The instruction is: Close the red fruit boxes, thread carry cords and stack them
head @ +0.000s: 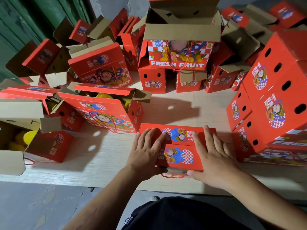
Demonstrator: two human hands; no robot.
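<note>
A red fruit box lies on the pale board in front of me, its top flaps folded down. My left hand presses flat on the left part of its top, fingers straight and spread. On the right part my right hand presses flat, its thumb at the box's near edge. A red carry cord loops out from under the near side of the box.
A stack of closed red boxes stands at the right. Open boxes with raised flaps crowd the left and back, one showing yellow netted fruit, another sitting on top of others. The board's near edge drops to grey floor.
</note>
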